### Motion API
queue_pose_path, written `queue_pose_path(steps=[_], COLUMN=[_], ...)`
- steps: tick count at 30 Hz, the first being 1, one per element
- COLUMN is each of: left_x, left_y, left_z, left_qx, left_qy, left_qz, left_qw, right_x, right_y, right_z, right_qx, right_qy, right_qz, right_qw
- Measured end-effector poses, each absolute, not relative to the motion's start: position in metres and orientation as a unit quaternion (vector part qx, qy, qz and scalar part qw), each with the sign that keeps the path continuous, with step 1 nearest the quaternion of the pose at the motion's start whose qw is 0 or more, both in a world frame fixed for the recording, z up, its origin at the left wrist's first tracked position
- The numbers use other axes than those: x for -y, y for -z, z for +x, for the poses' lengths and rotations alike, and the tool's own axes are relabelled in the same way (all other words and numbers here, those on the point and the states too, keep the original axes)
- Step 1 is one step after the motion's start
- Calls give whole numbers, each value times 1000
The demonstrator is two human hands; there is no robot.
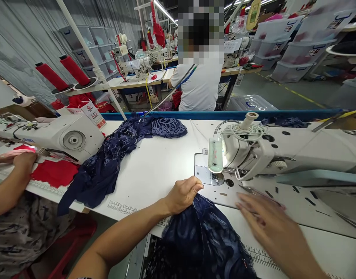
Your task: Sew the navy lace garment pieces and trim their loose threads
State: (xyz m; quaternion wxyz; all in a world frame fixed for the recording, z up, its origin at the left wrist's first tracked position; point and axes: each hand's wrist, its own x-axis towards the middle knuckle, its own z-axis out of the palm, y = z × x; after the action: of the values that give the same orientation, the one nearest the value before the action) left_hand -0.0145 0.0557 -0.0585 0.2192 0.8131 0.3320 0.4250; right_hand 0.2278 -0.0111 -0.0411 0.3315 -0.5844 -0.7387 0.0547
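Left hand [185,195] fingers pinch navy lace fabric [212,232], draped over the surface's [154,162] front edge near the needle plate [201,173]. Right hand [270,228] blurred; can't tell its grip. Probably positioning; next calls for squaring the lace edge. Open room leftward, up to the navy lace pile [108,162].

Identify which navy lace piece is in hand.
The front-centre piece, pinched in the left hand. The pile to its left and the rear-right piece have no hand on them.
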Motion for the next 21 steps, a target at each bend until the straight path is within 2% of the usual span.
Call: queue_pose_path(steps=[5,8,10,12,14,21], left_x=[-56,-44,-25,1,28,72], left_y=[54,33,14,1,-2,30], left_z=[-15,-21,-26,-30,-30,-5], left_qx=[-357,-409,-484,-543,-559,-546], left_qy=[-399,-393,-345,-248,-204,-342], left_qz=[821,808,789,771,732,447], left_qw=[198,159,153,222,332,621], right_x=[24,24,25,29,36,68], right_y=[42,42,41,40,40,46], right_z=[180,174,177,180,181,175], right_qx=[703,677,674,680,691,781], right_qy=[-250,-251,-238,-219,-196,-101], right_qz=[-600,-615,-614,-606,-588,-448], right_qw=[288,318,336,350,371,423])
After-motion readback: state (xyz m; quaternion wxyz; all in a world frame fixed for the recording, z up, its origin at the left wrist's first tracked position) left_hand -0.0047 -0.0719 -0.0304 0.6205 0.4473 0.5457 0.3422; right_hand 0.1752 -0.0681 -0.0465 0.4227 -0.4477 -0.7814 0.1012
